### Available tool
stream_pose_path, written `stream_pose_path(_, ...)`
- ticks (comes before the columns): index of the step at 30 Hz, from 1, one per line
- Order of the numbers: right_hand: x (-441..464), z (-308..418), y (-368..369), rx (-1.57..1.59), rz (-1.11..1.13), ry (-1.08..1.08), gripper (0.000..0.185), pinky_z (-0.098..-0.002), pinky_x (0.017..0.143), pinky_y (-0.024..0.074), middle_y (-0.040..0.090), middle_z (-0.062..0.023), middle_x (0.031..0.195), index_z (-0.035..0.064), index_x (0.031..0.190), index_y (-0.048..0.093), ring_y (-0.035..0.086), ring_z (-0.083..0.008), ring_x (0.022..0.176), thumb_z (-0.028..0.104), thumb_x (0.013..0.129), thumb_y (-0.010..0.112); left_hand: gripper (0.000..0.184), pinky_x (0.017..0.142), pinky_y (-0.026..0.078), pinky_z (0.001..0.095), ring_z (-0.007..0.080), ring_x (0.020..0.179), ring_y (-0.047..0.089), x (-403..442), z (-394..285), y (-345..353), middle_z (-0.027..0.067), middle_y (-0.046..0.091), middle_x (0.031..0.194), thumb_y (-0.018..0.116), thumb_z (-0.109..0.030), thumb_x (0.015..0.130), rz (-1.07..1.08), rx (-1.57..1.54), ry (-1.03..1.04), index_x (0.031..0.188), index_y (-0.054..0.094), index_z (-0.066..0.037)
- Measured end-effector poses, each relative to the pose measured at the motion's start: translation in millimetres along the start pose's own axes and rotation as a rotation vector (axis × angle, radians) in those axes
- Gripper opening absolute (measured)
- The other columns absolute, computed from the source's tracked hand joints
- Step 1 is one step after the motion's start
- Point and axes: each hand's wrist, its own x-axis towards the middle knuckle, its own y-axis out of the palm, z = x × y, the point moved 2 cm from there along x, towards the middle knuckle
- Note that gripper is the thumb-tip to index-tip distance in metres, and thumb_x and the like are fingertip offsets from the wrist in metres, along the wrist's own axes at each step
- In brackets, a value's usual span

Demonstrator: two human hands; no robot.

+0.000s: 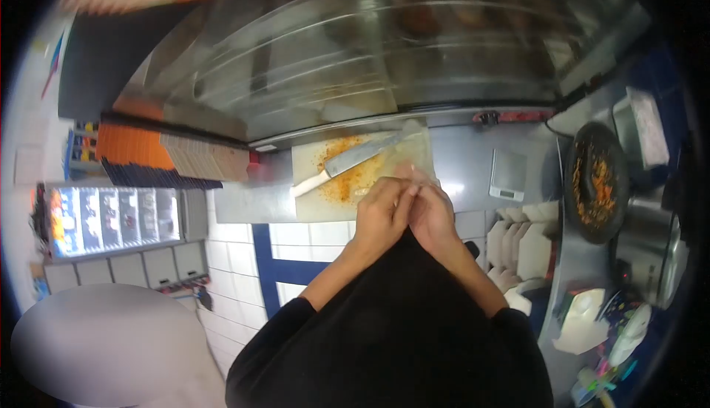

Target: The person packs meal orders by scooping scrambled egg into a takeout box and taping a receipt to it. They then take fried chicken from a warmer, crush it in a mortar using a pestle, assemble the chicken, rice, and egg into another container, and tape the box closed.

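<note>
My left hand [383, 212] and my right hand [435, 219] meet at the fingertips in front of my body. Both are closed in a pinch, and whatever lies between the fingers is too small or hidden to make out. Just beyond them, a translucent plastic-like sheet or bag [409, 149] lies over the right end of a pale cutting board [305, 160]. Across the board rests a large knife [362, 155], its white handle toward the left and its blade tip near the sheet. Orange-red crumbs [340, 186] are scattered around the knife.
A glass-fronted display case [355, 53] rises behind the steel counter [462, 164]. Right of the board sits a digital scale [509, 174]; farther right is a dark pan [596, 182] with food. Stacked boxes [148, 153] stand left. A person [111, 345] is at lower left.
</note>
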Motion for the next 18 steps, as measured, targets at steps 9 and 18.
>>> stream_pose_path(9, 10, 29, -37, 0.359, 0.215, 0.219, 0.049, -0.0371, 0.102, 0.0499, 0.06, -0.0101, 0.125, 0.0057, 0.145, 0.047, 0.059, -0.0203, 0.12, 0.035, 0.106, 0.053, 0.011, 0.062, 0.051, 0.0347, 0.0247, 0.065, 0.063, -3, -26, 46, 0.0137, 0.068, 0.087, 0.072, -0.009, 0.091, 0.194, 0.109, 0.092, 0.097, 0.072, 0.0)
stream_pose_path(18, -2, 105, -59, 0.049, -0.035, -0.062, 0.088, -0.0531, 0.117, 0.0258, 0.025, -0.0119, 0.165, 0.0279, 0.16, 0.028, 0.024, -0.0386, 0.148, 0.084, 0.092, 0.025, 0.013, 0.072, 0.054, 0.031, 0.0241, 0.081, 0.071, 7, -56, 99, 0.0128, 0.073, 0.091, 0.074, -0.011, 0.09, 0.538, -0.082, 0.15, 0.099, 0.072, -0.002)
